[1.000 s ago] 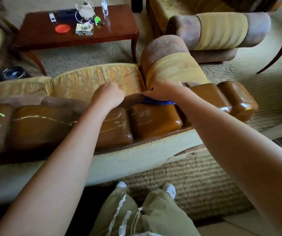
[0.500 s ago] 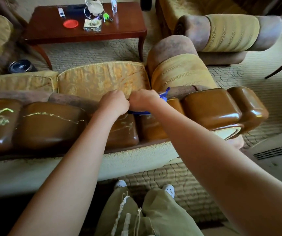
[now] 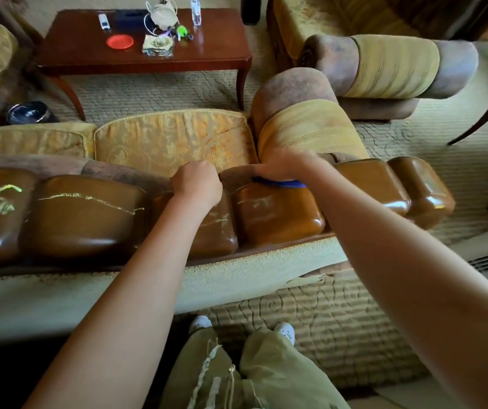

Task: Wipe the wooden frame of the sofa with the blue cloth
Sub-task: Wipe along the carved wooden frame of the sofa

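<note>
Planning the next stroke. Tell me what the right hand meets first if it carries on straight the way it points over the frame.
The right hand, pressing the blue cloth on the wooden frame, points up-left. It would probably meet the yellow seat cushion just beyond; depth is unclear.

Along the wooden frame [image 3: 83, 215], open glossy top is left to the left of the hands, as far as the picture's edge. Rightward, passage is narrowed by the rolled armrest [image 3: 307, 125] pressed against the frame's inner edge. Forward reach is blocked by the yellow cushion [image 3: 172, 137].
</note>
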Motion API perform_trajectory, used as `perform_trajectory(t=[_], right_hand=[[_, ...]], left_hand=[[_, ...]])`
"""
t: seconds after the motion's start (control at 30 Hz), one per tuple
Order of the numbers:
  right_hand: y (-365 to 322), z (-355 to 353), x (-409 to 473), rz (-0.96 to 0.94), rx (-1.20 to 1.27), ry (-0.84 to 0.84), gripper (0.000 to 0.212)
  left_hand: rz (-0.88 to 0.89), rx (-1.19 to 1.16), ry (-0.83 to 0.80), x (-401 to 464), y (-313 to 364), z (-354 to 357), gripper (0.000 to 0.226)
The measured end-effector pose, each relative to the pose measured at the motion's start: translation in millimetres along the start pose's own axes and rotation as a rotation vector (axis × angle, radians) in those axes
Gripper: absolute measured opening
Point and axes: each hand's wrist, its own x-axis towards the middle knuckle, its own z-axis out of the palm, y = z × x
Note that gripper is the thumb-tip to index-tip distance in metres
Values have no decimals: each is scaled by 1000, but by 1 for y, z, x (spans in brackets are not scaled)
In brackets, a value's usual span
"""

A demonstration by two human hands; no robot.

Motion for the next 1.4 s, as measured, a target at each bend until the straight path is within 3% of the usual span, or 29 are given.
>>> perform_trajectory(t=[0.2,0.33,0.47,0.53,0.67,0.77,0.87,1.0,1.17,1.3,1.4], right_hand=[[-56,16,-23,-192,127,112,46],[-48,25,-44,-311,103,249,32],[-23,56,-81,-463,180,560,34],[-9,70,-88,-436,215,704,38],[6,58,-63,-224,133,729,45],[-4,38,-38,-95,65,538,39],[-25,31,-29,-129,72,394,34],[-51,68,-69,-259,36,666,33],[-28,111,-118,-294,151,822,25],[-16,94,-98,-128,132,879,24],[-15,63,-68,42,85,767,26]], left_hand=[[-35,2,-55,4,4,-1,6],[-26,-38,-45,5,1,-3,8],[-22,-109,-14,3,-3,-2,6],[-28,-116,9,3,-6,-2,13],[-31,-114,17,2,-9,-1,21],[-27,-105,23,1,-8,0,20],[-11,-94,15,1,-8,-1,20],[-18,-100,-28,6,-8,-3,15],[10,-88,-21,7,-10,-2,15],[5,-89,-6,3,-11,-3,14],[14,-74,11,1,-9,-1,13]])
